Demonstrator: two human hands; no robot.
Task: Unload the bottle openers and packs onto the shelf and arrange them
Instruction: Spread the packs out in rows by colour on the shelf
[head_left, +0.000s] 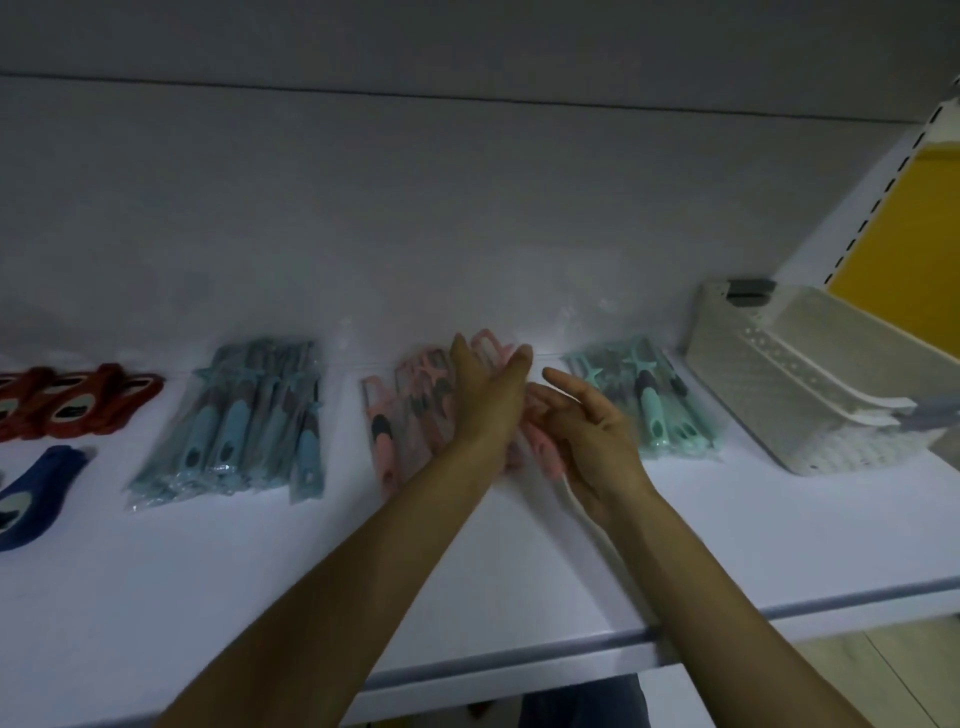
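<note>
Dim light lay over the white shelf (519, 561) and the pale back wall (415, 208) as I watched through the head camera. Far to my left sat a cluster of red bottle openers (78, 400), overlapping one another, with a blue bottle opener (31, 493) just in front of them, nearer the shelf's front edge. Next along lay a fanned stack of blue packs (244, 421) in clear wrapping, well apart from the openers. Near the middle were the pink packs (410, 415), also wrapped and overlapping, and both hands were at that pile. The left hand (488, 395) reached across it with fingers straight and close together, edge-on, lying over the right part of the pile. The right hand (592, 436) hovered just beside it, palm turned inward, fingers loosely spread and only slightly bent, not closed round anything that I could make out. Pink plastic showed below its palm, but motion blur kept me from telling whether it touched. Beyond the right hand lay the mint-green packs (654, 405), close to a white basket (810, 384) tipped on its side at the shelf's right end. Behind the basket rose a slotted upright (883, 182) and a yellow panel (904, 218).
</note>
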